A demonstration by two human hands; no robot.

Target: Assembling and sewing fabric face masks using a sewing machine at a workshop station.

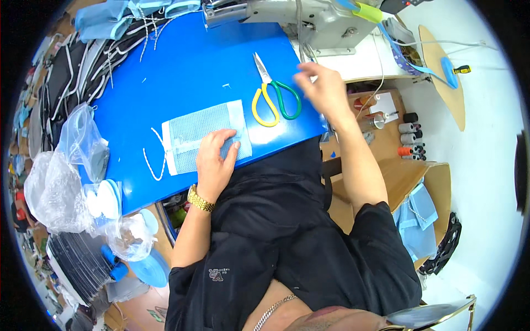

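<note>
A light blue mesh pouch with white edge bands lies flat on the blue tabletop. A pale cord loops out from its left end. My left hand rests on the pouch's near side, fingers and thumb apart, pressing on it rather than gripping. Scissors with one yellow and one green handle lie to the right of the pouch, blades pointing away. Just right of them, my right hand is raised near the table's right edge, with thumb and forefinger apart and nothing visible between them.
A sewing machine stands at the far right. Blue pouches and dark trimmed fabric pieces are piled far left, with clear plastic bags nearer. Thread scraps dot the blue tabletop. Right of me, a cardboard box holds blue pouches.
</note>
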